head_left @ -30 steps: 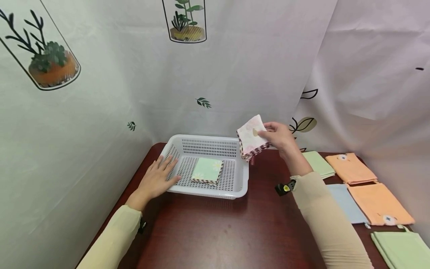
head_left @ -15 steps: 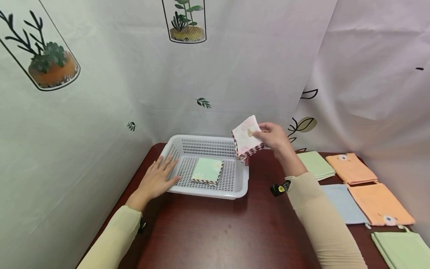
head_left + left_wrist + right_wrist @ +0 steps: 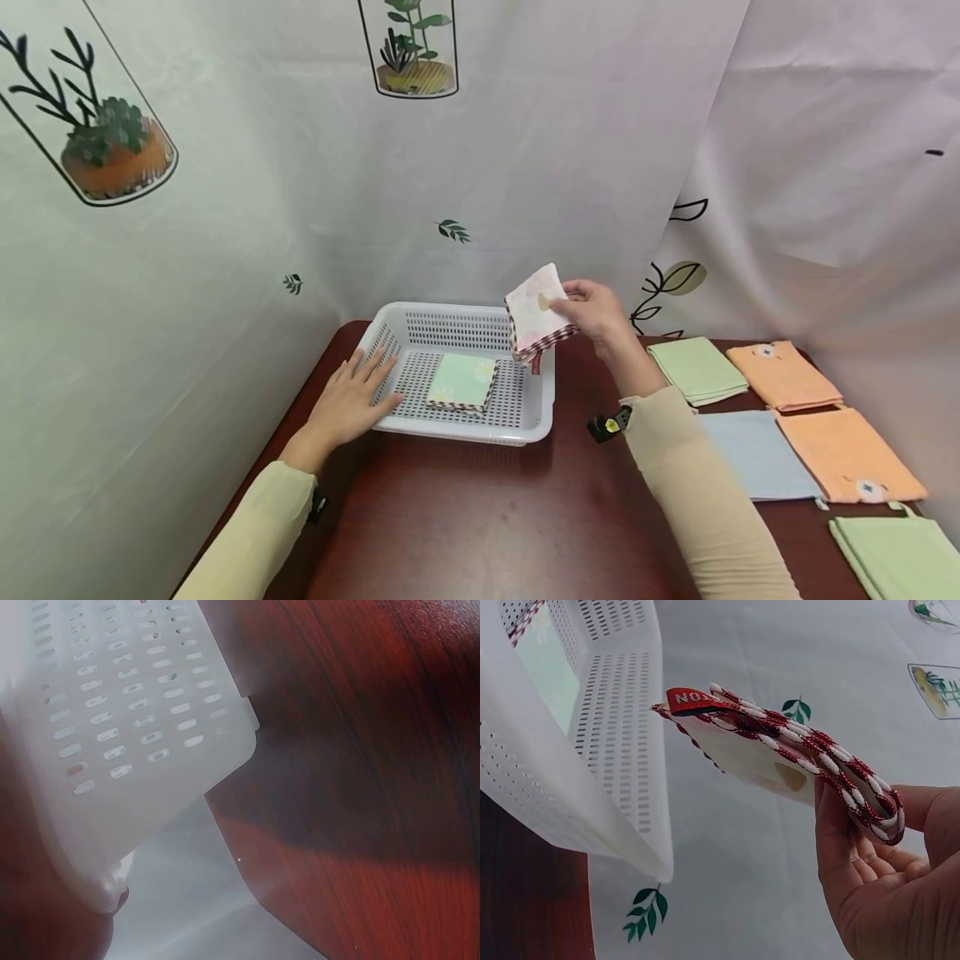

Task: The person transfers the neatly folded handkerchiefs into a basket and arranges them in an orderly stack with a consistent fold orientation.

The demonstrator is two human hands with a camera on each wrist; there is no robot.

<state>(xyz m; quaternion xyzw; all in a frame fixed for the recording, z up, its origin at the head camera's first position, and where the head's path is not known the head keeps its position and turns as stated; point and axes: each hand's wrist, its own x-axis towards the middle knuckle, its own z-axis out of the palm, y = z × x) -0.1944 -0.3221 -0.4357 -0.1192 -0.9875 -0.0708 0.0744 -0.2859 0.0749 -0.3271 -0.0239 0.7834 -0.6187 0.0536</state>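
My right hand point(image 3: 592, 312) pinches a folded pink-and-white floral cloth point(image 3: 534, 315) with red-striped edges, held in the air above the right rim of a white perforated basket point(image 3: 540, 400). The right wrist view shows the cloth point(image 3: 780, 742) folded in layers, with a red tag, held between thumb and fingers point(image 3: 840, 855). A folded green cloth with daisies point(image 3: 462, 381) lies flat inside the basket. My left hand point(image 3: 352, 400) rests flat with straight fingers on the basket's left rim; in the left wrist view only the basket wall point(image 3: 135, 727) and the table show.
The basket stands on a dark red wooden table point(image 3: 487, 517) hemmed in by plant-print curtains. On the right lie folded cloths: green point(image 3: 697, 369), orange point(image 3: 783, 375), light blue point(image 3: 757, 454), another orange point(image 3: 847, 454), and another green point(image 3: 896, 554) at the front corner.
My right hand has carried the pink floral cloth leftward, from beside the basket to over its right rim. The left hand has stayed on the basket.
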